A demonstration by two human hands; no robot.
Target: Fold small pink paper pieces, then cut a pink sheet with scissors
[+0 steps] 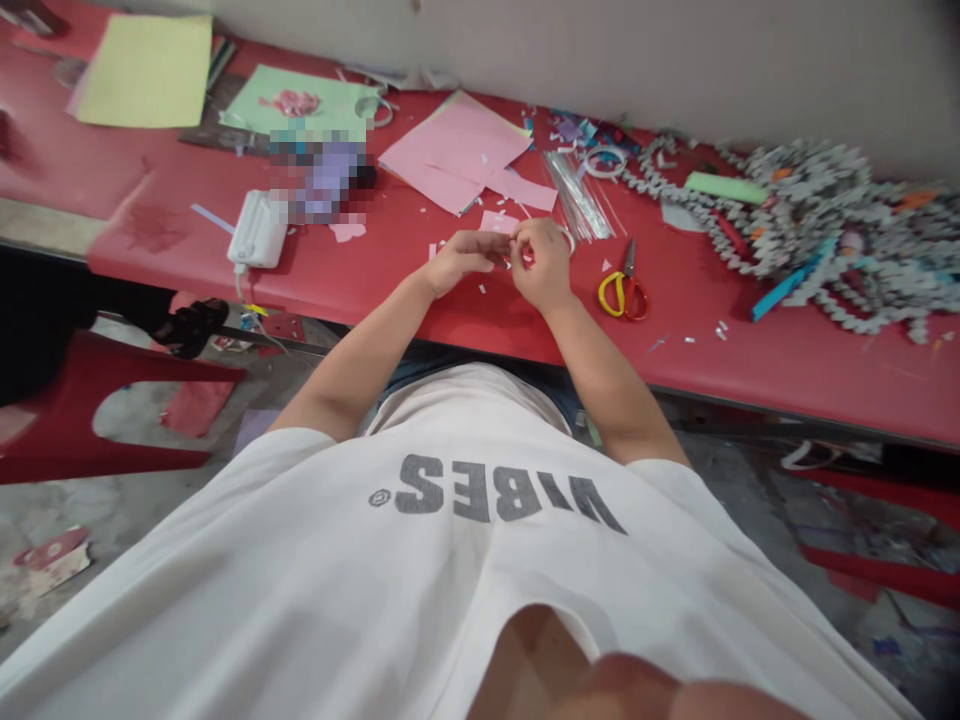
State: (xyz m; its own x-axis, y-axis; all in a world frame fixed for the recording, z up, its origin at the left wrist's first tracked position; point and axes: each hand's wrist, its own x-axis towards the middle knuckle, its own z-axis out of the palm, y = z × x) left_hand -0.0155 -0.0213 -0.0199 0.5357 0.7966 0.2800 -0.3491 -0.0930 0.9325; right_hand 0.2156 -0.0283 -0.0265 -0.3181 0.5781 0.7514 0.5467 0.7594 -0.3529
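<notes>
My left hand [466, 259] and my right hand [541, 264] meet fingertip to fingertip over the red table, near its front edge. The fingers of my left hand lie pressed together with the thumb below. My right thumb and index finger form a pinch. Whatever they hold is too small to make out. A small pink paper piece [498, 222] lies just behind my fingers, with tiny paper scraps around. To the right of my right hand rest scissors [624, 288] with yellow and red handles. Larger pink sheets [457, 145] lie farther back.
Clear thin strips [579, 195] and a tape roll [605, 162] lie behind my right hand. A heap of grey folded-paper chains [817, 210] covers the right. A white corded device [259, 230], green sheet [251, 108] and yellow sheet [150, 75] are left. Red stools stand at both sides.
</notes>
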